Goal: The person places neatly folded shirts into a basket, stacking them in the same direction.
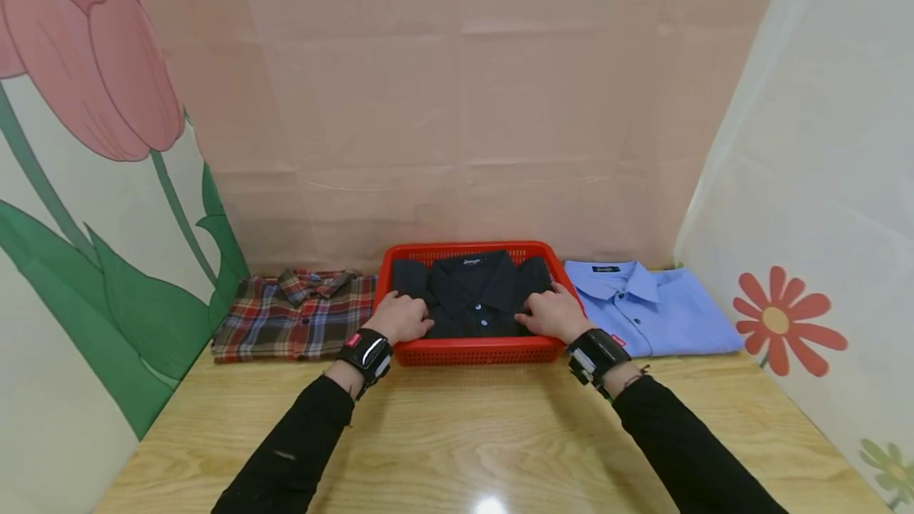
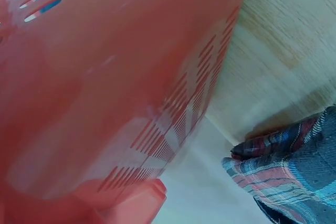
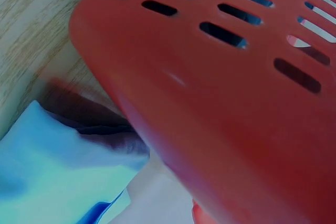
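Note:
A red plastic basket with slotted walls stands on the table, and a folded black shirt with a collar and buttons lies inside it. My left hand grips the basket's left rim. On the opposite side, my right hand holds the right rim. Most of the fingers are hidden in the wrist views, where the basket's outer wall fills much of the left one and the slotted wall much of the right one.
Left of the basket lies a folded plaid shirt; right of it, a folded light blue shirt. Behind them rises a pinkish-beige backdrop. Flower-printed panels border both sides of the wooden table.

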Motion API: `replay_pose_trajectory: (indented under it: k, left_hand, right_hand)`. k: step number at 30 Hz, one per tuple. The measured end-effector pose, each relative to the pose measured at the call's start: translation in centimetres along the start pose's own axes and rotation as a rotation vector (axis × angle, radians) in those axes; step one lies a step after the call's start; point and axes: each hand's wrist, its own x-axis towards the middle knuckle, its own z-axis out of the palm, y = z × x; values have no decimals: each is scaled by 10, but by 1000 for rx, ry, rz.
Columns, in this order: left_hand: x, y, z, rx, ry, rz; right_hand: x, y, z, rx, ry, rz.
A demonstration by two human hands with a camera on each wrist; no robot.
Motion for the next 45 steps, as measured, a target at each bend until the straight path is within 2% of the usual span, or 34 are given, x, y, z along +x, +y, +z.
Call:
replay_pose_trajectory:
  k: [15,20,24,28,31,36,41,45]
  left_hand:
    - [1,-3,3,-34,-5,15]
    - [2,-4,4,-20,27,27]
    - [1,-4,3,-54,61,49]
    - [-2,-4,4,-88,144,86]
    - [-3,-5,7,-94,248,116]
    - [-5,-6,10,-135,406,124]
    - [-13,-6,6,-195,482,114]
    - [-21,-8,8,-179,530,143]
  right_hand:
    - [-2,1,-2,55,-46,-38]
    - [-2,1,-3,80,-53,-14]
    - [-2,1,-4,85,-38,-18]
    - [-1,2,-3,75,-12,-41]
    - [-2,2,-1,78,-3,-41]
    - [-3,2,0,144,26,-1]
    - [-1,3,-1,201,75,-1]
    - [-1,4,-1,212,129,3]
